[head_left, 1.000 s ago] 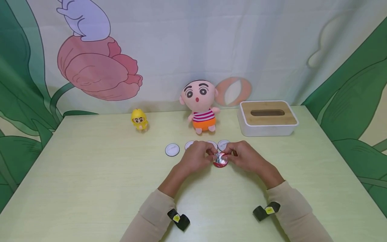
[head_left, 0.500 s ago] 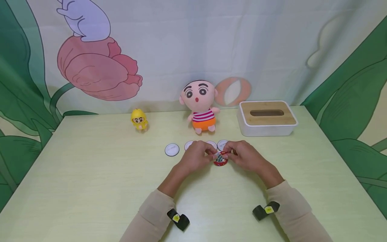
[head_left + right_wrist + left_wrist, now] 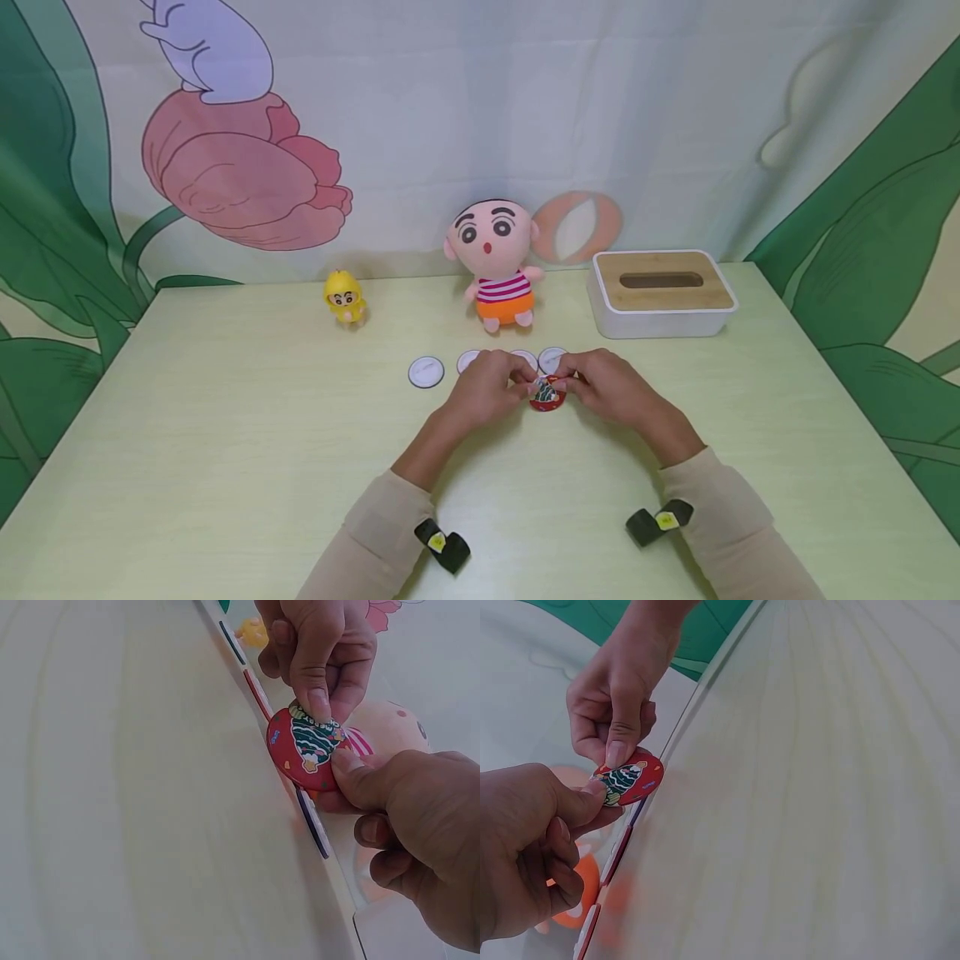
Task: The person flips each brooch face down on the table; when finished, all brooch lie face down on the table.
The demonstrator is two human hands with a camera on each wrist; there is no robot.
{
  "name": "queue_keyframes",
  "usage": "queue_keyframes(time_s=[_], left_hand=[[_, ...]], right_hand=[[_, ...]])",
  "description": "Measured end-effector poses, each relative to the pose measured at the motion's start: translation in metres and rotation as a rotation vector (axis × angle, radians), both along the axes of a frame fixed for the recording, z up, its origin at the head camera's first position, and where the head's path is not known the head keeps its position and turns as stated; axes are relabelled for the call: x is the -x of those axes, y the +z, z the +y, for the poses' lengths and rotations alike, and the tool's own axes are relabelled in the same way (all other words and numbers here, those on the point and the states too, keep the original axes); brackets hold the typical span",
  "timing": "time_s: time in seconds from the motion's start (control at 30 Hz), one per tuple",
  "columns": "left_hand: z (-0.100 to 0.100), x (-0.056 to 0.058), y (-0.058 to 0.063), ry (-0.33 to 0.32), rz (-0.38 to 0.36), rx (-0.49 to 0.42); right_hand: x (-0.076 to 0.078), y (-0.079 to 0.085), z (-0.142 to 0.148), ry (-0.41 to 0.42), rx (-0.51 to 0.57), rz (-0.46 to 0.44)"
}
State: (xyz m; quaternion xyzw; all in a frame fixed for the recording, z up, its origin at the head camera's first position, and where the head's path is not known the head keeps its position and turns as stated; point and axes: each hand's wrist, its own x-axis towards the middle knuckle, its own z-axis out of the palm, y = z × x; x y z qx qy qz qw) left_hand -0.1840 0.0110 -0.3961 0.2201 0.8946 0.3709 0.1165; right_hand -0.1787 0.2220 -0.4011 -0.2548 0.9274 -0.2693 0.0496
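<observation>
Between both hands is a round red badge with a Christmas tree picture on its face. The left hand pinches one side of it between thumb and fingers. On the opposite side the right hand pinches it the same way, thumb on the printed face. Just beyond the hands, a row of round badges lies white side up on the table, among them a left one and a right one. Those in the middle are partly hidden by the left hand.
At the table's back stand a small yellow-hooded figure, a plush doll in a striped top, and a white tissue box with a wooden lid. A printed curtain hangs behind the pale table.
The badge has tilted slightly: its shiny glare is gone and the tree print now shows. Both hands have kept their hold and barely moved.
</observation>
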Motion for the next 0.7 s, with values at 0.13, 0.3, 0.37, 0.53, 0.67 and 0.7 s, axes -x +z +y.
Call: queue_keyframes(time_s=[0.13, 0.3, 0.37, 0.53, 0.67, 0.7], left_hand=[[-0.0007, 0.0001, -0.0001, 0.007, 0.003, -0.003], [-0.0012, 0.0003, 0.0000, 0.006, 0.015, -0.005], [-0.0014, 0.0002, 0.0000, 0.006, 0.022, -0.005], [-0.0015, 0.0007, -0.0004, 0.014, 0.042, 0.004], [-0.0015, 0.0012, -0.0005, 0.023, 0.054, 0.015], [-0.0015, 0.0012, -0.0005, 0.025, 0.057, 0.018]], right_hand=[[-0.0011, 0.0004, -0.0005, -0.012, 0.012, 0.027], [-0.0030, 0.0016, -0.0008, -0.018, 0.024, 0.073], [-0.0031, 0.0019, -0.0009, -0.019, 0.026, 0.081], [-0.0019, 0.0006, -0.0014, -0.028, 0.009, 0.080], [-0.0020, 0.0006, -0.0030, -0.045, -0.004, 0.080], [-0.0023, 0.0009, -0.0035, -0.050, -0.004, 0.079]])
